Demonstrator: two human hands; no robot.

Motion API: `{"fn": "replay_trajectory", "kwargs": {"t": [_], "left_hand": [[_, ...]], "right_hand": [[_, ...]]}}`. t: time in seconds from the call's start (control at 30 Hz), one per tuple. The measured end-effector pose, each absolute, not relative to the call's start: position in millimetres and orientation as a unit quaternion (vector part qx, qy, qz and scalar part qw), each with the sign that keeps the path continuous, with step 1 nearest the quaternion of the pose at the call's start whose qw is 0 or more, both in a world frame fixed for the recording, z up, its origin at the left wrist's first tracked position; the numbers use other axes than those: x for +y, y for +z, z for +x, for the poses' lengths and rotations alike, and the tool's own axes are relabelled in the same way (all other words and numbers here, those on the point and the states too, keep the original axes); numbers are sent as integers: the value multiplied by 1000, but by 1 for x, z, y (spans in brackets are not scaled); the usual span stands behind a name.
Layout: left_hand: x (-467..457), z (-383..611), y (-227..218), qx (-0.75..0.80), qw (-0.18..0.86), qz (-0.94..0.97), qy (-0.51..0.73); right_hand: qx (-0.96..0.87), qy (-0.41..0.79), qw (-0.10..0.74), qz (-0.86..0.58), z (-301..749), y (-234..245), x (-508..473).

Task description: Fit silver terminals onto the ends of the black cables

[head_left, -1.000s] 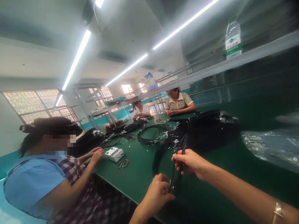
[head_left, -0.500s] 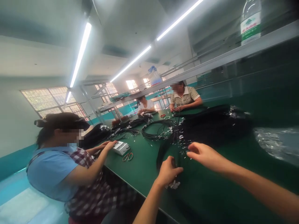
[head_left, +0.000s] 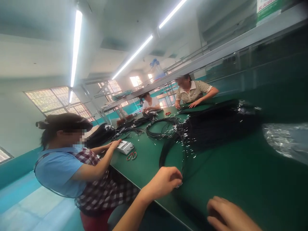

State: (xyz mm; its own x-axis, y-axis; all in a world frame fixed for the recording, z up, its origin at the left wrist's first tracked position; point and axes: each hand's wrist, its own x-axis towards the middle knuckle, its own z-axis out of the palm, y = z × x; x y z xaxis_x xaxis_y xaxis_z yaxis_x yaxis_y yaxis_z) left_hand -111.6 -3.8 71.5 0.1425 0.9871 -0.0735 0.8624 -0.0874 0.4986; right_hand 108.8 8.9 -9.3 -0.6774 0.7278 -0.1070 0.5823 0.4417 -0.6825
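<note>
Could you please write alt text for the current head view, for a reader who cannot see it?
A person's left hand is at thin black cables on a green table; the right hand, fingers curled, is apart from them. Three co-workers are around the table, the nearest with a hand at a white box.

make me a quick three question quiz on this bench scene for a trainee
1. True or false: the red-handled tool lies on the table beside the white box.
2. Fill in the blank: the bottle with the green label stands on the ____.
3. Which hand of the camera wearer is nearer the looped black cables?

Key:
1. True.
2. Shelf.
3. The left hand.
</note>
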Motion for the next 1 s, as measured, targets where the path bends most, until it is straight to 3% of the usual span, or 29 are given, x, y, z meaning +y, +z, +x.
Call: {"fn": "replay_trajectory", "kwargs": {"t": [0.2,0.5,0.77,1.0], "left_hand": [[-24,-114,53,626,212,746,79],[-16,-120,39,585,232,777,27],[-7,-126,30,584,268,762,81],[-5,-125,29,593,300,740,101]], "right_hand": [[-851,288,5,-439,80,7,2],[-850,255,46,-458,74,1,-1],[-818,367,79,-435,80,12,17],[-841,293,-8,-456,80,22,8]]}}
